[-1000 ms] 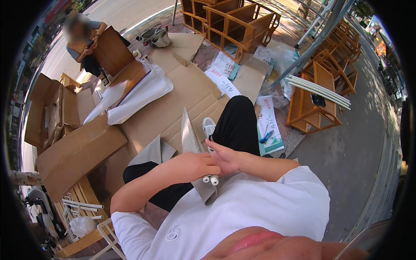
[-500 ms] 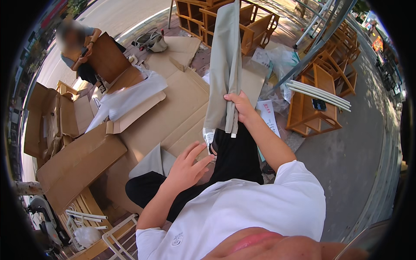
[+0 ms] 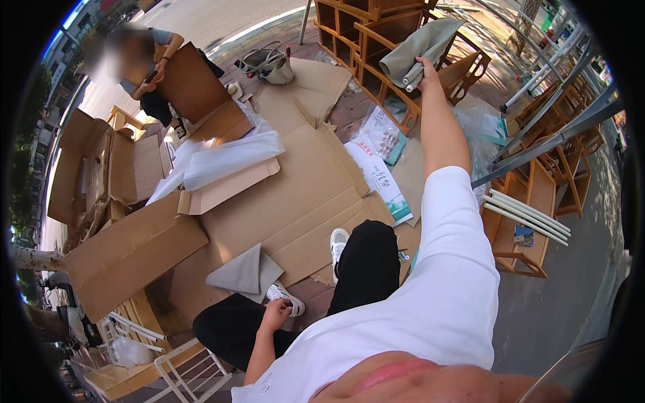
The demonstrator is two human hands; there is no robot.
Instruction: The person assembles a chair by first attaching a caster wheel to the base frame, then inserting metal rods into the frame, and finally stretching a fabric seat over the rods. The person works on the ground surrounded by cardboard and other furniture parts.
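Note:
At the end of my outstretched right arm, my right hand (image 3: pixel 426 74) is closed around a folded grey cloth (image 3: pixel 423 48). Pale tube-like ends stick out at the cloth's lower end, beside my fingers. The bundle is held over a brown wooden shelf unit (image 3: pixel 366 33) at the far side; whether it rests on the wood I cannot tell. By my bent left knee, my left hand (image 3: pixel 274 316) has its fingers curled in, and nothing shows in it. Another piece of grey cloth (image 3: pixel 236 270) lies folded on the cardboard near that knee.
Flattened cardboard (image 3: pixel 302 174) covers the ground ahead. Printed sheets and plastic bags (image 3: pixel 384 134) lie at its right. White tubes (image 3: pixel 527 216) rest on a wooden piece at right. A person (image 3: pixel 144 74) sits far left beside a brown board (image 3: pixel 195 84). A grey bag (image 3: pixel 272 67) stands behind.
My right hand has carried the grey cloth away from me to the far right, over the wooden shelf unit. My left hand has drawn back toward my knee, its spread fingers now curled.

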